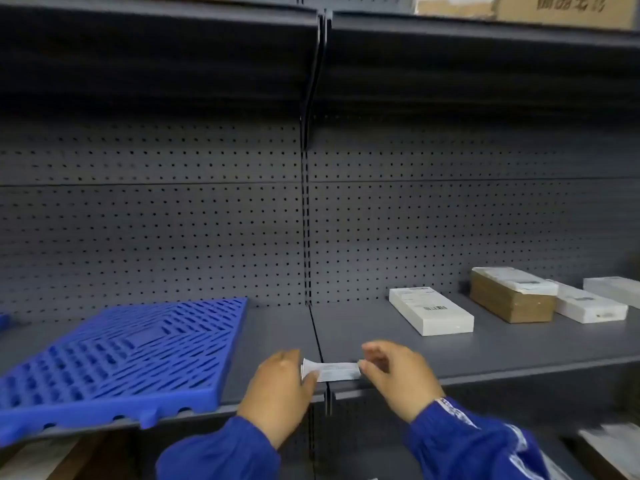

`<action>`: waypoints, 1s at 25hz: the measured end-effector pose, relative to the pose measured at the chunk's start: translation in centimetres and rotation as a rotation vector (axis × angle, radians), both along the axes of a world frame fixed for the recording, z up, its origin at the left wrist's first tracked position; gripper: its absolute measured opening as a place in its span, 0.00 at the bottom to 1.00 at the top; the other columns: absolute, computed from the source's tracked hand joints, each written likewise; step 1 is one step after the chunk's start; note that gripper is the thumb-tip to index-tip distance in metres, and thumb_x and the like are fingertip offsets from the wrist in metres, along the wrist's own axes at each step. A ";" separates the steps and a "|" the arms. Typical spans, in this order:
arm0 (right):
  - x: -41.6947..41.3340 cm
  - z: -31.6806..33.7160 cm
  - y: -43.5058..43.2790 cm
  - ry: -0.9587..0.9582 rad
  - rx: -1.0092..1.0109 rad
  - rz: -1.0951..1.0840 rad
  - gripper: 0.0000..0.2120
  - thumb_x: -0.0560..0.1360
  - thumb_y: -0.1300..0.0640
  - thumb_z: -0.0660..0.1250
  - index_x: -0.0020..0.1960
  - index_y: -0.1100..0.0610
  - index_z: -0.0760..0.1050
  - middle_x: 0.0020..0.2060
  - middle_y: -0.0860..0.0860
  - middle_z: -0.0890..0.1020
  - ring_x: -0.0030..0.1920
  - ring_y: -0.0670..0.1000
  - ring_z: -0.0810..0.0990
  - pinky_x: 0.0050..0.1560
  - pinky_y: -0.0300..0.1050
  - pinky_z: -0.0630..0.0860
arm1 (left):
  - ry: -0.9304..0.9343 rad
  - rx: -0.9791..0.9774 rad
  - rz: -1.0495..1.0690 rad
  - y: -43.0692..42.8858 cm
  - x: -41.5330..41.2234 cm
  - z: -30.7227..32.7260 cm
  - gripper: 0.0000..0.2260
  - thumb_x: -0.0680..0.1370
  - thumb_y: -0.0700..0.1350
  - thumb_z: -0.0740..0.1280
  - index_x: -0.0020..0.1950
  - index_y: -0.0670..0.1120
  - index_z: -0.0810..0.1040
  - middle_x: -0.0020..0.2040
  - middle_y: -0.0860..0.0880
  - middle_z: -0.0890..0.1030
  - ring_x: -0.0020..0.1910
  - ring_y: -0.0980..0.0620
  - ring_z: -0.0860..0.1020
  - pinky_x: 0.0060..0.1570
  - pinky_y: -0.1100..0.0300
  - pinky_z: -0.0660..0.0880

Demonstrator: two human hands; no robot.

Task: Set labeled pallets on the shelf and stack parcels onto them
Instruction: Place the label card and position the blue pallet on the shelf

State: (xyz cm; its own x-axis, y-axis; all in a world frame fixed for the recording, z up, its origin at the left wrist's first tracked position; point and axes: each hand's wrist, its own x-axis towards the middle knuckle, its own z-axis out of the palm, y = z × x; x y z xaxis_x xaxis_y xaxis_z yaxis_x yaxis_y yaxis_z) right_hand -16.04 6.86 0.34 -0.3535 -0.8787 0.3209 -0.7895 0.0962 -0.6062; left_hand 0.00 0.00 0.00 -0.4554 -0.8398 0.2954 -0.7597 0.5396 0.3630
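Observation:
A blue slatted plastic pallet (117, 355) lies flat on the grey shelf (502, 351) at the left, its front edge overhanging the shelf lip. A small white paper label (334, 371) is stretched between my hands over the shelf's front edge near the seam. My left hand (280, 393) pinches its left end. Its right end sits in the fingertips of my right hand (398, 379). On the right of the shelf lie a white parcel (429, 315), a brown parcel with a white label (512, 299) and two more white parcels (588, 304).
A dark pegboard back wall (173, 237) closes the shelf behind. An upper shelf (485, 32) hangs overhead with cardboard boxes (568, 8) on it. Another blue piece (3, 320) shows at the far left edge. Lower shelves hold more goods at bottom right.

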 end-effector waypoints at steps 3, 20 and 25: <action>-0.9 -0.8 -2.4 0.121 0.113 0.048 0.22 0.77 0.47 0.61 0.69 0.50 0.67 0.63 0.47 0.76 0.62 0.48 0.74 0.63 0.41 0.69 | -0.081 0.056 0.055 -2.1 -0.8 -0.8 0.17 0.79 0.54 0.57 0.60 0.43 0.71 0.59 0.45 0.76 0.57 0.48 0.74 0.54 0.59 0.70; -2.4 -1.9 -4.7 0.124 0.085 0.252 0.24 0.76 0.47 0.63 0.70 0.48 0.64 0.65 0.44 0.73 0.65 0.45 0.70 0.63 0.37 0.65 | 0.362 0.053 -0.015 -2.5 -2.5 -1.6 0.20 0.74 0.38 0.67 0.66 0.48 0.72 0.54 0.54 0.78 0.46 0.64 0.74 0.45 0.82 0.63; -2.9 -1.7 -5.9 -0.444 0.049 0.317 0.13 0.73 0.61 0.68 0.57 0.57 0.78 0.45 0.50 0.84 0.44 0.45 0.82 0.50 0.35 0.75 | 0.827 0.344 0.009 -2.3 -1.4 -0.7 0.16 0.71 0.32 0.69 0.55 0.47 0.78 0.39 0.50 0.80 0.31 0.62 0.77 0.36 0.71 0.74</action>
